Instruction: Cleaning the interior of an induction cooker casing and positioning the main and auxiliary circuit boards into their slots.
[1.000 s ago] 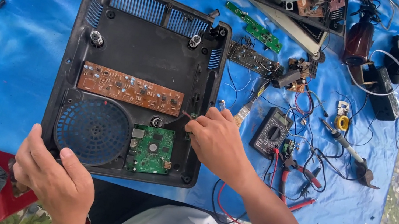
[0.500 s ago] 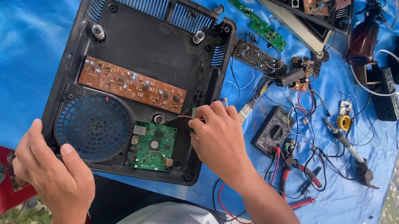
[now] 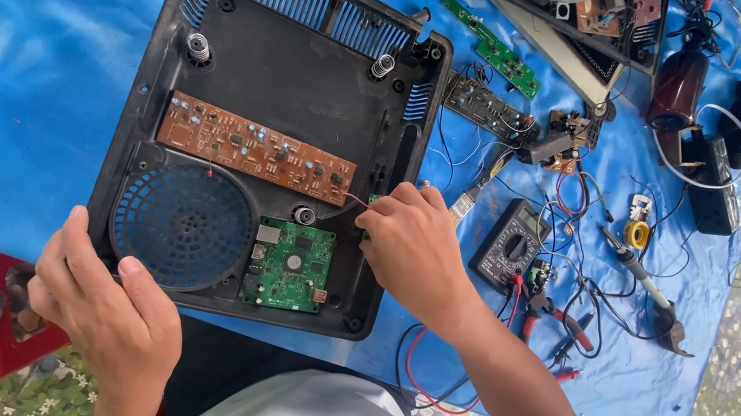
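Left hand is gripping the black housing corner; right hand is pinching a red wire beside the brown board.

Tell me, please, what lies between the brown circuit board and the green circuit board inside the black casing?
In the head view, a small round silver post stands on the black casing floor between the brown circuit board and the green circuit board.

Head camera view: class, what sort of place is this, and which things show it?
Probably an informal outdoor electronics repair spot: an opened black appliance casing on a blue tarp, a multimeter, and a soldering iron among loose wires.
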